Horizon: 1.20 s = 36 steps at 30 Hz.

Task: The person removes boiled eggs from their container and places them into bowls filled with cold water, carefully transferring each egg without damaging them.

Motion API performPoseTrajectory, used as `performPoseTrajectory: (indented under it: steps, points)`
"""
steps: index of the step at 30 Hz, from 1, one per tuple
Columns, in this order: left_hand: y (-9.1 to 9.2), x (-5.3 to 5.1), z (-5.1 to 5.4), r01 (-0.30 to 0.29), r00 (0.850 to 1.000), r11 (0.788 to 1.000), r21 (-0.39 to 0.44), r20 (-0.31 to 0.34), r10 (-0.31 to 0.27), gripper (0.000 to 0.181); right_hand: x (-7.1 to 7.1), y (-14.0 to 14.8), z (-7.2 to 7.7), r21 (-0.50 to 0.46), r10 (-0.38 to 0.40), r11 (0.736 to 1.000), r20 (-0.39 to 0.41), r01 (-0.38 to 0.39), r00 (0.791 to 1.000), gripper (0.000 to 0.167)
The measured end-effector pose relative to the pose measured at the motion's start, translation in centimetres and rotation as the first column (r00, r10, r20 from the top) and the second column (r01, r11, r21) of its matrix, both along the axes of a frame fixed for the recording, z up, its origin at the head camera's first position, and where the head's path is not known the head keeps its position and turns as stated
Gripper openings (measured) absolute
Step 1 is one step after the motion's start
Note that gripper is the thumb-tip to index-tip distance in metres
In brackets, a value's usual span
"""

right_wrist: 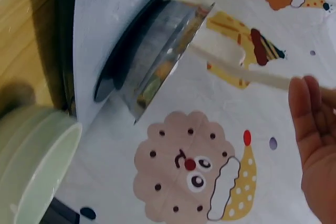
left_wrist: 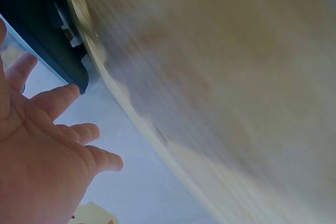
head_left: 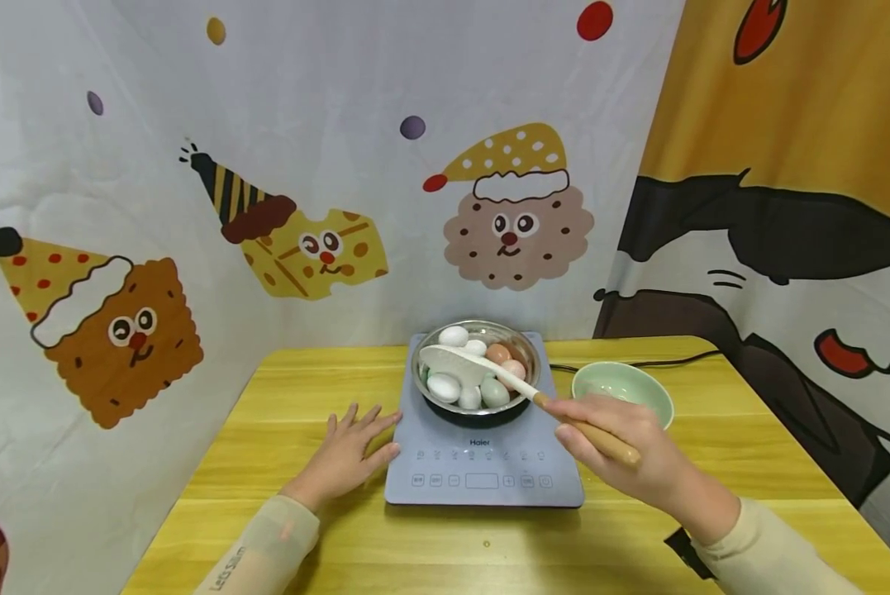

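My right hand (head_left: pixel 630 446) grips the wooden handle of a white cooking spoon (head_left: pixel 515 382), curled round it. The spoon's head lies over the eggs (head_left: pixel 445 387) in a round metal pan (head_left: pixel 536 351). Several eggs are white, others brownish or pale green. Beneath the pan is a light blue induction cooker (head_left: pixel 482 463). At the cooker's left edge, my left hand (head_left: pixel 344 454) is spread, its fingertips at the rim and nothing held. In the right wrist view, the spoon (right_wrist: pixel 247 74) slants from the hand (right_wrist: pixel 317 140) to above the tilted-looking pan (right_wrist: pixel 152 51).
A pale green bowl (head_left: pixel 660 397) stands right of the cooker, partly behind my right hand. A black cable (head_left: pixel 675 361) runs along the table's back. The wooden table (head_left: pixel 266 397) meets a cartoon-printed curtain (head_left: pixel 326 99) at the back and sides. A small black object (head_left: pixel 688 552) lies beneath my right sleeve.
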<state>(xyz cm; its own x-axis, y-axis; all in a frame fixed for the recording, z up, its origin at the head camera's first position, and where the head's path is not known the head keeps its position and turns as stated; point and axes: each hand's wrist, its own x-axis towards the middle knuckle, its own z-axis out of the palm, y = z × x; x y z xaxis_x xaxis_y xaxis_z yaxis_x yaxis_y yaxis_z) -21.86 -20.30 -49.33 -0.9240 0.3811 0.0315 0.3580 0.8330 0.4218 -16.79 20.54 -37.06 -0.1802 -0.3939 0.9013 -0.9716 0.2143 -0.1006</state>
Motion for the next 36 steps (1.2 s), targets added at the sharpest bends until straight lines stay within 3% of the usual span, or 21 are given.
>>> performPoseTrajectory:
  steps: [3,7,9,11,12,14,16,19,22,24,27,36]
  points:
    - [0.0,0.0,-0.1,-0.001,1.000,1.000,-0.001,-0.009,0.001,0.062,-0.1,0.0,-0.3,-0.001,-0.036,0.999,0.025,0.036,0.999,0.034]
    - [0.0,0.1,-0.3,-0.003,1.000,1.000,-0.001,-0.012,0.003,0.061,-0.2,0.3,-0.7,-0.021,-0.043,0.999,0.151,0.046,0.988,0.027]
    - [0.0,0.2,-0.3,0.001,1.000,1.000,0.001,-0.010,-0.001,0.062,-0.1,0.5,-0.9,-0.029,-0.023,0.999,0.225,0.030,0.974,0.020]
    - [0.1,0.1,-0.4,0.000,1.000,1.000,-0.005,-0.006,0.000,0.062,0.4,0.7,-1.2,-0.037,-0.006,0.999,0.334,0.020,0.942,0.021]
    - [0.1,0.1,-0.4,0.001,1.000,1.000,-0.005,-0.005,-0.001,0.062,0.7,0.8,-1.2,-0.041,-0.005,0.999,0.403,0.024,0.915,0.023]
    - [0.0,0.1,-0.3,0.001,1.000,1.000,-0.002,-0.005,-0.001,0.062,1.3,1.1,-1.2,-0.067,0.005,0.997,0.563,0.040,0.826,0.025]
    - [0.0,0.1,-0.2,0.000,1.000,1.000,-0.002,-0.002,0.000,0.062,1.7,1.4,-1.1,-0.109,0.033,0.992,0.705,0.062,0.709,0.025]
    - [-0.1,0.0,-0.2,0.001,1.000,1.000,0.003,0.001,-0.001,0.063,2.0,1.8,-1.1,-0.190,0.097,0.975,0.831,0.116,0.548,0.029]
    - [-0.2,0.0,-0.1,-0.001,1.000,1.000,0.007,0.003,0.001,0.063,2.2,1.8,-1.3,-0.262,0.160,0.950,0.877,0.172,0.452,0.034]
    - [-0.2,0.1,0.0,-0.001,1.000,1.000,0.005,-0.006,0.001,0.062,2.3,1.7,-1.4,-0.290,0.183,0.931,0.897,0.224,0.403,0.035]
    - [0.0,0.1,0.1,0.011,0.999,1.000,-0.006,-0.032,-0.012,0.062,2.4,1.4,-1.8,-0.330,0.220,0.902,0.906,0.279,0.361,0.035]
    - [0.6,-0.1,0.5,0.105,0.988,0.991,-0.080,-0.101,-0.113,0.059,2.3,1.5,-2.5,-0.338,0.232,0.879,0.920,0.338,0.317,0.042]
